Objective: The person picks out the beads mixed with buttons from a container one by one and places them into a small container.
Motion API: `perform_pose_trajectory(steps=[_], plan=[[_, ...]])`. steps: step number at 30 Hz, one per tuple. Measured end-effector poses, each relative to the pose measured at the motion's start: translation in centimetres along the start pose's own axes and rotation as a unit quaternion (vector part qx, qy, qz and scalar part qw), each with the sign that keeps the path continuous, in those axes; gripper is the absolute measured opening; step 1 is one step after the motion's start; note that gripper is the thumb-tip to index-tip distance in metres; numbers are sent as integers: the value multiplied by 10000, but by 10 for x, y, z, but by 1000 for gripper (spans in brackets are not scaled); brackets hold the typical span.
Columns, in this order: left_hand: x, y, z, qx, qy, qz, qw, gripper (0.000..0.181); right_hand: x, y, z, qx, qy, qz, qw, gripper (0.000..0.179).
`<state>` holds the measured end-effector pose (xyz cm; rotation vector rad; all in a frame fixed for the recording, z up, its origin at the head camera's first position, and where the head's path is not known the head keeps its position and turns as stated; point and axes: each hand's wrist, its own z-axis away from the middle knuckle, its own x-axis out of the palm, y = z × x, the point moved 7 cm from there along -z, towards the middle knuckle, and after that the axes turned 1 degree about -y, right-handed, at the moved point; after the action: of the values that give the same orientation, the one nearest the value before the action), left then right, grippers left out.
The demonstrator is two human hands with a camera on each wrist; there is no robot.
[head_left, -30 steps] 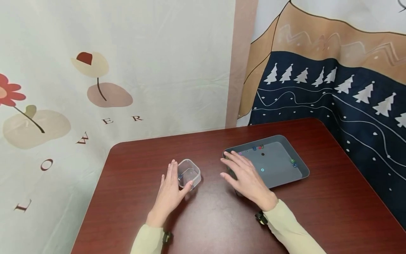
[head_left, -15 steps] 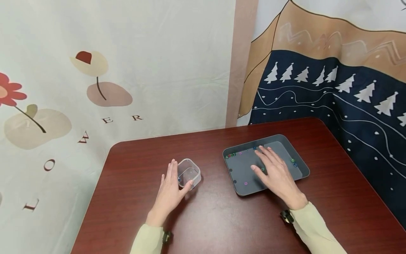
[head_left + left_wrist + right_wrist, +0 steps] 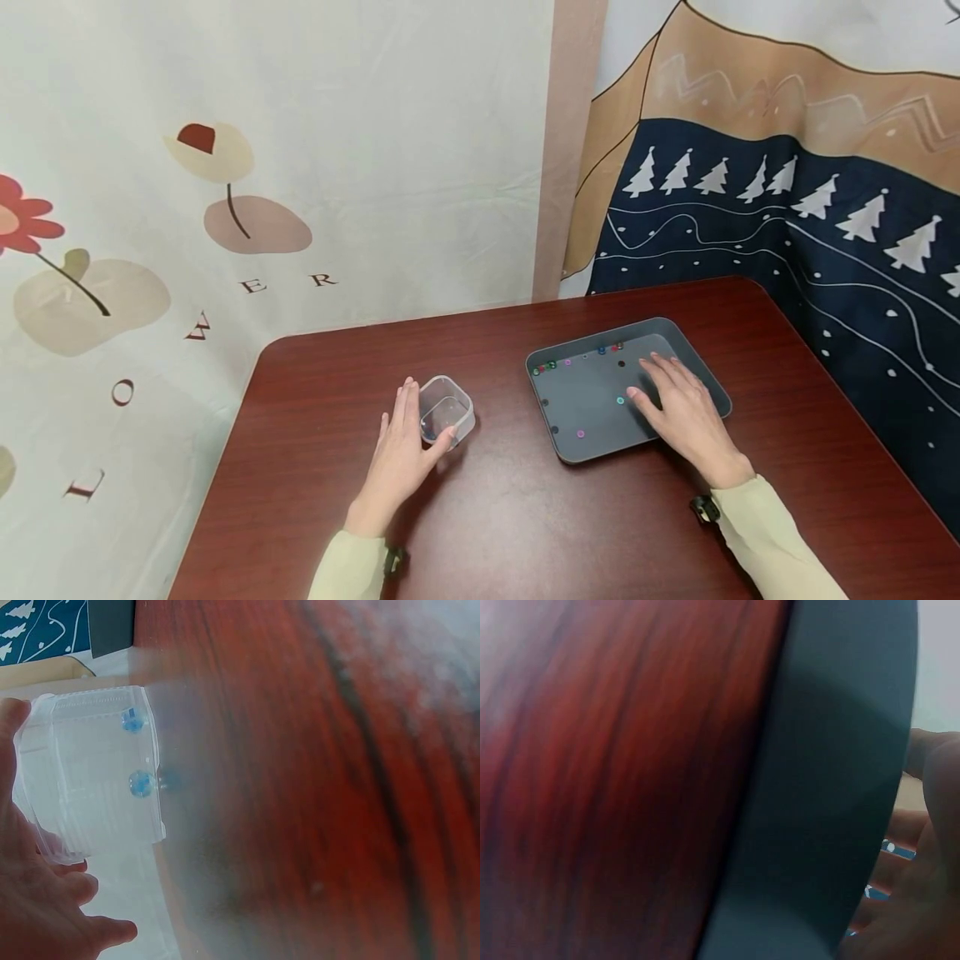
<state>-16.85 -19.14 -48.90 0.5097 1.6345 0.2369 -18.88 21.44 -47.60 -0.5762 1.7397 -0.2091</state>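
A small clear plastic box (image 3: pixel 447 410) stands on the table, and my left hand (image 3: pixel 401 458) holds it, fingers along its left side and thumb at its near right. Two blue beads (image 3: pixel 141 784) show through the box wall in the left wrist view. To the right lies a shallow grey tray (image 3: pixel 592 452) with several small coloured beads, among them a pink bead (image 3: pixel 581 433) and a turquoise bead (image 3: pixel 620 401). Over the tray's right part hovers my right hand (image 3: pixel 686 417), its fingers spread and nothing seen in them. Whatever lies beneath that hand is hidden.
The dark red wooden table (image 3: pixel 480 533) carries both containers. Behind it hang a pale curtain (image 3: pixel 420 167) with flower prints and a navy cloth (image 3: pixel 697 225) with white trees. In the right wrist view the tray's outer wall (image 3: pixel 817 765) fills the middle.
My right hand has moved rightward across the tray, from its left end to its right part, uncovering the beads at the left. The left hand and the box stay in place.
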Motion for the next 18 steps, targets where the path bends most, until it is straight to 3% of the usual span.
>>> perform_pose_trajectory(steps=[18], plan=[[0,0,1,26,106,32,9999,96,-2,25,-6,744,-539,86,9957,60]])
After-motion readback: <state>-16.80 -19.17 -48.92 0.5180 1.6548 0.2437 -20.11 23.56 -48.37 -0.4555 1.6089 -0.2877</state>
